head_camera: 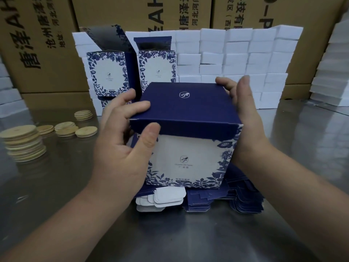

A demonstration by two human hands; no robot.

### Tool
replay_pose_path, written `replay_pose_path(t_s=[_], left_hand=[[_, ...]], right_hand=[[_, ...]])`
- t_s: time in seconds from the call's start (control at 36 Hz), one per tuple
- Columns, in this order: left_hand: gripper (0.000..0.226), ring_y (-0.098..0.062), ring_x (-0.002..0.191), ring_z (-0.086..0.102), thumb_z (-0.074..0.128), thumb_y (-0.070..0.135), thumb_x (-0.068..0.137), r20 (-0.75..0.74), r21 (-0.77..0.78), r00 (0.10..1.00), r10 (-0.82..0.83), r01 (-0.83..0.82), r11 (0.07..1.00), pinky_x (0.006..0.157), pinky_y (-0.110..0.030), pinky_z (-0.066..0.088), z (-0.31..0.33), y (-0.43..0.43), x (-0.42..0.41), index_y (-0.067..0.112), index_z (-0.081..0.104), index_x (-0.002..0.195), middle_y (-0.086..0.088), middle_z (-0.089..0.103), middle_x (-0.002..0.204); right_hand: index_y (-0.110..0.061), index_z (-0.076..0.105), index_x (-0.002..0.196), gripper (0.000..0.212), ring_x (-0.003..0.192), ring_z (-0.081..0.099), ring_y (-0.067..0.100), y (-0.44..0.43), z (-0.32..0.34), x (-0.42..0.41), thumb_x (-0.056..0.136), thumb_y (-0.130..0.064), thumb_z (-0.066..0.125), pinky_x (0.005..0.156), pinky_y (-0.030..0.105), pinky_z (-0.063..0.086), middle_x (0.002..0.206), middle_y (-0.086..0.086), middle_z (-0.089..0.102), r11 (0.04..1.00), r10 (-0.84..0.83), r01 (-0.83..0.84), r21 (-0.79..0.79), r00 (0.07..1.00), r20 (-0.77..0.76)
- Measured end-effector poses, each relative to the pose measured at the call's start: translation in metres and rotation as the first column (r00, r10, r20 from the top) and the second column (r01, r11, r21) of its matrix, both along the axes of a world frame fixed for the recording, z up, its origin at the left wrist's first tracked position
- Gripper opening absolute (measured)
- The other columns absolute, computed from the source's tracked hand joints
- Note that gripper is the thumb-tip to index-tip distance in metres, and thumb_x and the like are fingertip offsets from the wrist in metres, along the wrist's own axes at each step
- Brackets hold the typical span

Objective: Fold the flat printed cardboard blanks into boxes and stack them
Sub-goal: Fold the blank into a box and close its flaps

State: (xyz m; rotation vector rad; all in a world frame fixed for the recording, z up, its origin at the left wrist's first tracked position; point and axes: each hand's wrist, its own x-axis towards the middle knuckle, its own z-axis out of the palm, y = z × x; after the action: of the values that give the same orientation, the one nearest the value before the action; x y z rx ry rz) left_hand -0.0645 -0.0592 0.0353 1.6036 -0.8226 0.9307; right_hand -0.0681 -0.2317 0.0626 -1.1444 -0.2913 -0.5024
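A folded blue-and-white floral box (188,159) stands on a pile of flat blanks (207,201) at the table's middle. Its navy lid panel (185,104) is folded down over the top. My left hand (120,140) grips the box's left side, with the thumb on the lid's front flap and the fingers on the lid's left edge. My right hand (243,118) holds the right side, fingers reaching over the far right corner. Two finished boxes (106,74) (157,67) stand behind with their lids raised.
Stacks of round wooden discs (24,144) (83,115) lie at the left on the steel table (56,186). A wall of white blocks (236,65) rises behind, with big brown cartons (43,44) beyond it.
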Motion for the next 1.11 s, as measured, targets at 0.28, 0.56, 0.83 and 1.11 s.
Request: replay_pose_path(t_s=[0.28, 0.56, 0.83, 1.11], left_hand=[[0.041, -0.01, 0.105, 0.049, 0.055, 0.019, 0.088, 0.001, 0.008, 0.959, 0.285, -0.285, 0.959, 0.095, -0.028, 0.044, 0.0, 0.006, 0.005, 0.036, 0.046, 0.123, 0.02, 0.044, 0.112], [0.065, -0.018, 0.14, 0.028, 0.048, 0.086, 0.065, -0.254, 0.091, 0.923, -0.288, 0.319, 0.943, 0.111, -0.053, 0.025, -0.002, 0.01, 0.002, 0.061, 0.042, 0.124, -0.001, 0.03, 0.152], [0.026, 0.011, 0.12, 0.042, 0.045, 0.033, 0.088, 0.026, 0.099, 0.998, 0.051, -0.053, 0.994, 0.101, -0.011, 0.032, -0.003, 0.007, 0.004, 0.041, 0.047, 0.112, 0.015, 0.045, 0.128], [0.028, 0.004, 0.125, 0.044, 0.045, 0.04, 0.086, -0.093, 0.01, 0.996, -0.017, 0.018, 1.0, 0.102, -0.014, 0.034, -0.008, 0.007, 0.01, 0.053, 0.053, 0.109, 0.021, 0.048, 0.132]], right_hand=[[-0.034, 0.039, 0.086, 0.012, 0.088, 0.044, 0.005, -0.002, -0.015, -0.014, 0.096, -0.035, 0.032, 0.08, 0.01, 0.033, 0.092, -0.013, 0.043, 0.564, -0.574, 0.735, -0.377, 0.677, 0.461], [-0.018, 0.047, 0.1, 0.03, 0.095, 0.049, 0.005, -0.023, -0.025, -0.017, 0.095, -0.047, 0.041, 0.085, 0.024, 0.04, 0.108, -0.017, 0.044, 0.463, -0.384, 0.784, -0.414, 0.598, 0.703], [-0.011, 0.053, 0.097, 0.021, 0.098, 0.045, 0.008, -0.02, -0.024, -0.025, 0.086, -0.028, 0.058, 0.092, 0.019, 0.035, 0.101, 0.0, 0.051, 0.311, -0.255, 0.874, -0.372, 0.454, 0.854], [-0.008, 0.046, 0.118, 0.031, 0.124, 0.045, 0.019, -0.017, -0.03, -0.022, 0.095, -0.029, 0.046, 0.109, 0.031, 0.033, 0.118, -0.003, 0.05, 0.43, -0.12, 0.741, -0.516, 0.613, 0.781]])
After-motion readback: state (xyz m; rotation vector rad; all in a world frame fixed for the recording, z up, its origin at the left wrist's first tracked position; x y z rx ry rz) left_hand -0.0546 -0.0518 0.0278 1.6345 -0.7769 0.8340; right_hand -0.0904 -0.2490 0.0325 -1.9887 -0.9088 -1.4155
